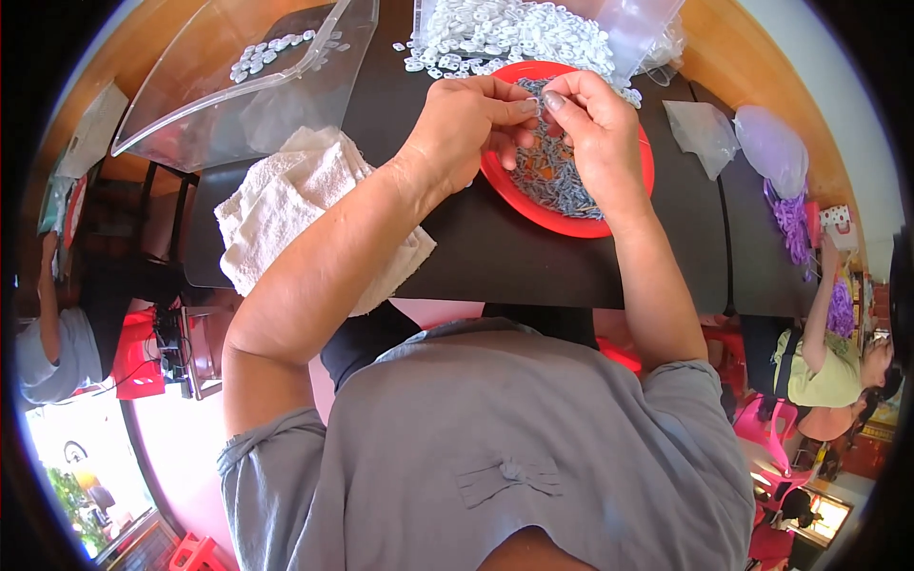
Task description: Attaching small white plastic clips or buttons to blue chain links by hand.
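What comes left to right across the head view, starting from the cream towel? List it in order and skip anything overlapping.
Cream terry towel → red bowl → clear plastic bag → lavender translucent bag.

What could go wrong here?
The left hand and right hand meet over the red bowl; any small part between the fingertips could drop among the grey pieces. Loose white pieces lie near the bowl's far rim, so a nudge might mix them in. The left forearm, above the cloth, might drag it.
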`<move>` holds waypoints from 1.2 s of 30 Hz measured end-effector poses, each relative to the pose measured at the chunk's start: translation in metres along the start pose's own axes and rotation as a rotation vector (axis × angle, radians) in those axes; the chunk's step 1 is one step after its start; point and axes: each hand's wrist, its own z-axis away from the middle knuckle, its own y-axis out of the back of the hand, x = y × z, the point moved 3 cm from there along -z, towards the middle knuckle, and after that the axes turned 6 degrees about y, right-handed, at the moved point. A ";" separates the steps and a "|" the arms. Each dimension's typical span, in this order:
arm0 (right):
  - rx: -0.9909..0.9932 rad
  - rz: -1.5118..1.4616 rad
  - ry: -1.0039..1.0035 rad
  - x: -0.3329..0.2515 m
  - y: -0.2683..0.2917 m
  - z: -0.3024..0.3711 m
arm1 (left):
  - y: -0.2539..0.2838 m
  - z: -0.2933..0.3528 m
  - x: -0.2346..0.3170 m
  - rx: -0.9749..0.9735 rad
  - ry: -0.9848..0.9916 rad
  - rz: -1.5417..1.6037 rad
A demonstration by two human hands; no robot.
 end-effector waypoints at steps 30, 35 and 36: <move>-0.001 0.133 0.259 -0.007 -0.010 0.009 | -0.005 0.007 -0.008 0.115 -0.033 0.061; 0.012 0.140 0.251 -0.010 -0.007 0.010 | -0.003 0.005 -0.007 0.109 -0.059 0.068; 0.013 0.140 0.251 -0.009 -0.006 0.010 | -0.003 0.005 -0.007 0.106 -0.062 0.067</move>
